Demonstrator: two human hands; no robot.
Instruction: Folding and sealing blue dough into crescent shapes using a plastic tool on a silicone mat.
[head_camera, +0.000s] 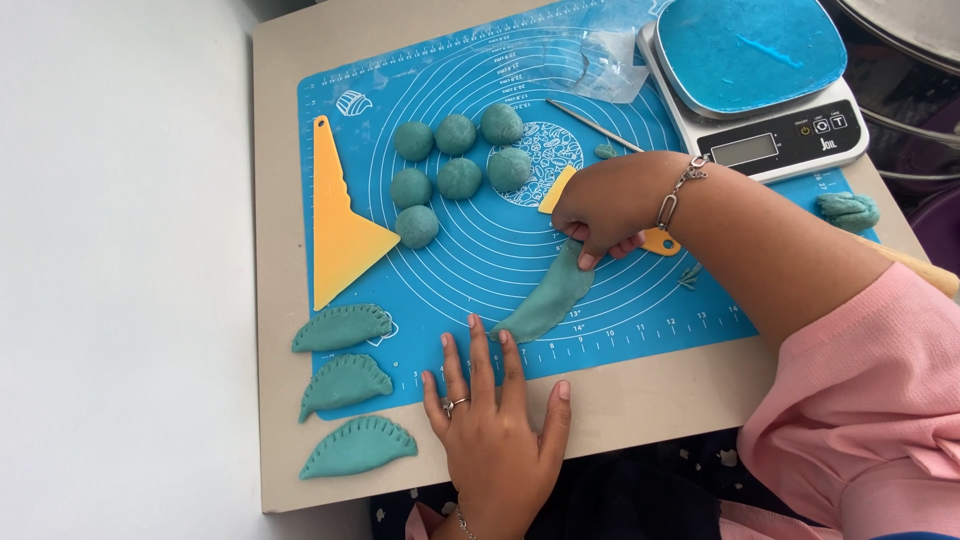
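Note:
A folded half-moon piece of teal dough (548, 295) lies on the blue silicone mat (470, 260). My right hand (610, 205) pinches its upper end between thumb and fingers, above a small yellow tool (560, 188) that lies partly hidden under the hand. My left hand (490, 410) rests flat with fingers spread at the mat's near edge, fingertips next to the dough's lower tip. Several teal dough balls (458, 165) sit grouped on the mat. Three crimped dumpling shapes (345, 385) lie in a column at the left front.
A yellow triangular scraper (340, 225) lies left on the mat. A kitchen scale (760, 80) with a blue top stands at the back right, clear plastic wrap (600, 60) beside it. A thin metal stick (590, 125) and a dough lump (848, 210) lie on the mat.

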